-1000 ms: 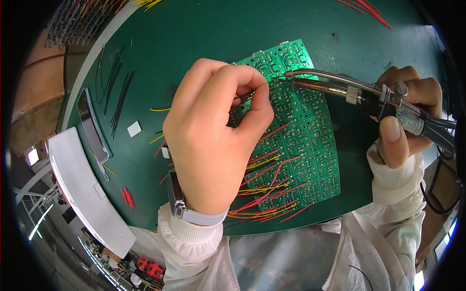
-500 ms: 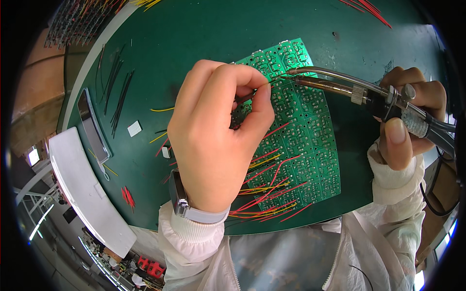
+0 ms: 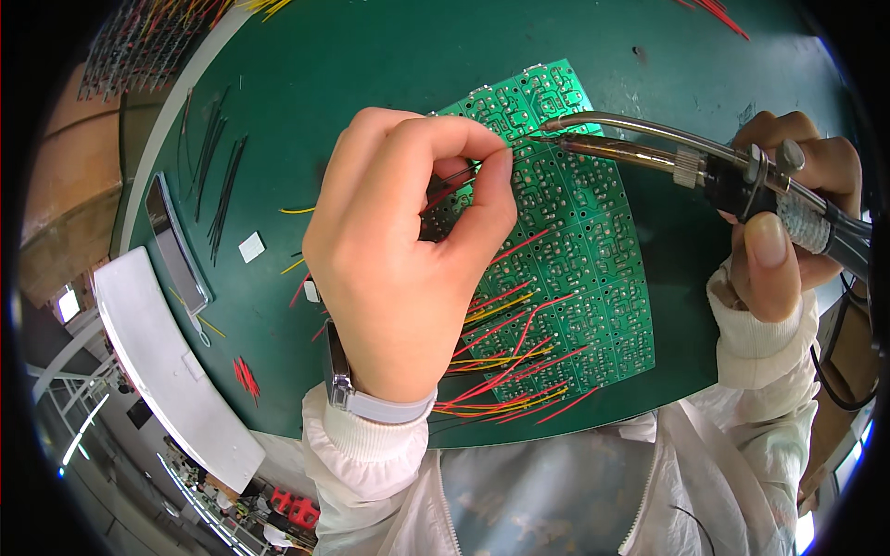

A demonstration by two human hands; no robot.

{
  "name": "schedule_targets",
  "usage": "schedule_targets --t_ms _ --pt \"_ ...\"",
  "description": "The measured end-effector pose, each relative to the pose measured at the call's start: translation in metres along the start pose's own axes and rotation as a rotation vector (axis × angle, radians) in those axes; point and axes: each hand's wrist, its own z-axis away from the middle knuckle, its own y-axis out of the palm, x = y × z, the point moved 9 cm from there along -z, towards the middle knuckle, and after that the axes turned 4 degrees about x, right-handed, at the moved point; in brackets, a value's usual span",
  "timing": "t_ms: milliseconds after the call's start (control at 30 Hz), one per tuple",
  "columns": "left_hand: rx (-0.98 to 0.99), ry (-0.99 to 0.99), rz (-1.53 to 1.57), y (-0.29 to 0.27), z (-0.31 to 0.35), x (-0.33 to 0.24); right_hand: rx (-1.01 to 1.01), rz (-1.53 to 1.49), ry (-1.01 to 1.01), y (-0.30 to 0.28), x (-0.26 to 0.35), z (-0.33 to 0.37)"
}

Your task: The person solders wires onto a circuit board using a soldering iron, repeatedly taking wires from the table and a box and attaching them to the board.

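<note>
A green printed circuit board panel [image 3: 607, 246] lies on the work surface, with red, yellow and black wires [image 3: 519, 357] sticking out across its near part. My left hand [image 3: 394, 250] is over the panel's left side, thumb and forefinger pinched on a thin dark wire [image 3: 525, 147]. In my right hand [image 3: 825, 176] is a soldering iron [image 3: 626, 150] with a curved metal feed tube running above it. The iron's tip meets the panel's upper part, close to the left fingertips. My left palm hides part of the panel and some wires.
Black wires [image 3: 222, 199], a phone [image 3: 176, 243] and a small white square [image 3: 251, 246] lie at the left. A white tray [image 3: 176, 366] curves along the table edge. Short red wires [image 3: 246, 378] lie nearby; more red ones [image 3: 718, 17] are at the far right.
My left hand has shifted slightly left. The soldering iron's tip has moved a little left and up with it, and the panel's far end sits slightly farther left and up.
</note>
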Motion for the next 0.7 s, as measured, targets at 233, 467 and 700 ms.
schedule_targets --t_ms 233,467,700 --pt "-0.016 -0.004 0.0 -0.0003 0.001 0.0016 0.046 -0.048 -0.003 0.0037 -0.0006 -0.0007" --pt "-0.023 0.001 -0.016 -0.0005 0.0016 0.0021 0.043 -0.063 0.006 0.0062 -0.0016 -0.0002" --pt "-0.024 0.001 -0.013 -0.0003 0.0009 0.0013 0.025 -0.07 0.064 0.0061 -0.003 0.0017"
